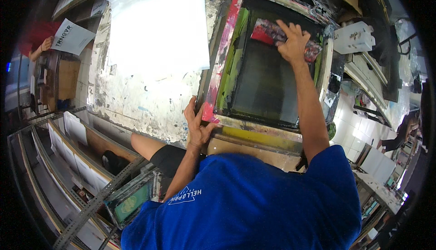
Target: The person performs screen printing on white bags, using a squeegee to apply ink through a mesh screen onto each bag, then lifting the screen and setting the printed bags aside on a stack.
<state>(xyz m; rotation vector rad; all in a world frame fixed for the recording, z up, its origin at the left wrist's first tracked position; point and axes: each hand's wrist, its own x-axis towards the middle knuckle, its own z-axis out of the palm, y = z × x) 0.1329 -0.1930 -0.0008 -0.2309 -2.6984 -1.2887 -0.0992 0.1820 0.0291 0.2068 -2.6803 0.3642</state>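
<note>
A screen printing frame (pixel 225 46), its wooden border smeared pink and red, lies on the paint-stained table with dark mesh (pixel 261 91) inside. My right hand (pixel 294 41) is closed over a squeegee (pixel 264 33) with a red, ink-smeared handle, which lies across the far part of the mesh. Its blade is hidden. My left hand (pixel 198 127) grips the near left corner of the frame, fingers along the left side and thumb at the near edge. Green tape-like strips (pixel 234 64) line the mesh's left side.
A tall stack of white sheets (pixel 159 27) stands on the table (pixel 141 100) left of the frame. Shelves with paper (pixel 77 154) are at lower left. At far left another person's hand (pixel 47 44) holds a printed sheet (pixel 72 36). A white container (pixel 354 36) stands at right.
</note>
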